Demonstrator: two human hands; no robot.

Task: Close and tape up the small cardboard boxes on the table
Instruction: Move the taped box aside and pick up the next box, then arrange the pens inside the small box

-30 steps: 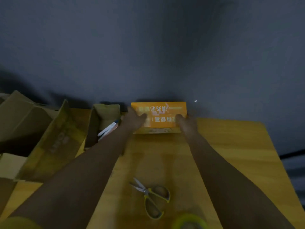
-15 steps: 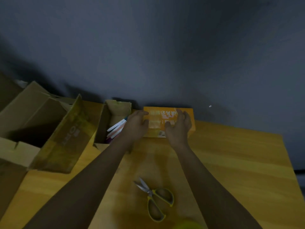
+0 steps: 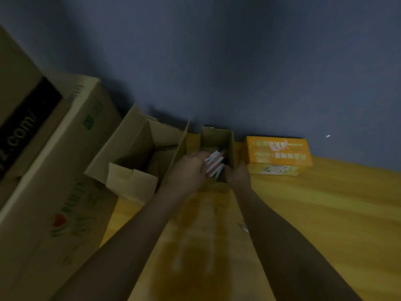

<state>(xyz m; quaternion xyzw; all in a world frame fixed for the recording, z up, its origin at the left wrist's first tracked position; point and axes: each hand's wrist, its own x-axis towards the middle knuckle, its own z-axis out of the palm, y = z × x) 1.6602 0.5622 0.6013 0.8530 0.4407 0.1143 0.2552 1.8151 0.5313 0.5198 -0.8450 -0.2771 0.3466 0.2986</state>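
Both hands on small open box (image 3: 217, 141) at table (image 3: 325, 213) back edge — left hand (image 3: 187, 170) touching pens (image 3: 214, 165), grip unclear; right hand (image 3: 237, 175) gripping the near-right wall. Flaps not yet folded — next: pull box closer, close it.

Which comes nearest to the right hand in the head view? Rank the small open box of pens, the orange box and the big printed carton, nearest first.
From the right hand:
1. Small open box of pens: the hand is at its near right corner.
2. Orange box: just to the right, against the wall.
3. Big printed carton: far left, beyond the left hand.
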